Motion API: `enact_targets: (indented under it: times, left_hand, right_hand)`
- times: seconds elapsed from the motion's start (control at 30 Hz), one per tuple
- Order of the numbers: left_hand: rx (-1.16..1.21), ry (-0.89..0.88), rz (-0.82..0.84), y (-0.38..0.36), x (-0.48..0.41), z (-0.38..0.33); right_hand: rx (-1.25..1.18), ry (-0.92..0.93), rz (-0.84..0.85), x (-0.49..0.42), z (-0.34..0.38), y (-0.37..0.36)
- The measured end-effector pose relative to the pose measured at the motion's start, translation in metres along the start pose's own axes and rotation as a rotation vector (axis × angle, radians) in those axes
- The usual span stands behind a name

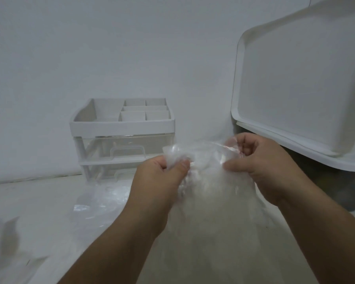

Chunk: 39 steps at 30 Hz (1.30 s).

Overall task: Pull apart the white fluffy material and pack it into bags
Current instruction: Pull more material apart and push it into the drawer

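Pinching the bag (205,153) top in left hand (162,177) and right hand (262,162), with fluff (210,183) inside, above the bench (23,193) toward its right edge. Might tear the film if yanked, or spill fluff.

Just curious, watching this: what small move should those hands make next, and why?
Probably draw the left hand and right hand apart to widen the mouth of the clear bag: both grip its crumpled top, with white fluff bunched just below.
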<state>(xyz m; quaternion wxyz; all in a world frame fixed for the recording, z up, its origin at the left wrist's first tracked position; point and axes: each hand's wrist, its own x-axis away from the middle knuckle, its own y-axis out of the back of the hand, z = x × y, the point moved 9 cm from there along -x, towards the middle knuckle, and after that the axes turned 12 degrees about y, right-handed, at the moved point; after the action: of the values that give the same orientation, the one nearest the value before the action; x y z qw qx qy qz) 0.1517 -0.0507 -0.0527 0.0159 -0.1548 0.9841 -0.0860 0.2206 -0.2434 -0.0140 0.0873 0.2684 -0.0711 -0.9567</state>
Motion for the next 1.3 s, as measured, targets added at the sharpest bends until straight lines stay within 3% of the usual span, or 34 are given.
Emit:
enact_targets:
  times: [0.23, 0.37, 0.5, 0.73, 0.97, 1.1, 1.3]
  left_hand:
    - [-0.152, -0.209, 0.003, 0.009, 0.006, -0.036]
    - [-0.184, -0.231, 0.014, 0.007, 0.009, -0.040]
    - [-0.140, -0.242, -0.038, 0.014, 0.010, -0.043]
    - [-0.131, -0.230, -0.109, 0.026, 0.007, -0.045]
    - [-0.163, -0.210, -0.039, 0.013, 0.010, -0.039]
    - [-0.261, -0.068, 0.061, 0.005, 0.007, -0.027]
    - [-0.550, 0.134, 0.212, -0.003, 0.008, 0.000]
  right_hand:
    - [-0.084, -0.090, 0.451, 0.009, -0.002, -0.008]
    - [-0.261, -0.157, 0.557, 0.022, -0.001, -0.026]
    - [-0.111, -0.163, 0.503, 0.022, -0.006, -0.030]
    - [0.135, -0.109, 0.770, 0.035, 0.001, -0.031]
    - [-0.119, -0.175, 0.448, 0.021, -0.004, -0.033]
    - [-0.051, -0.179, 0.234, 0.010, -0.008, -0.016]
    - [-0.016, -0.177, 0.111, 0.007, -0.003, 0.012]
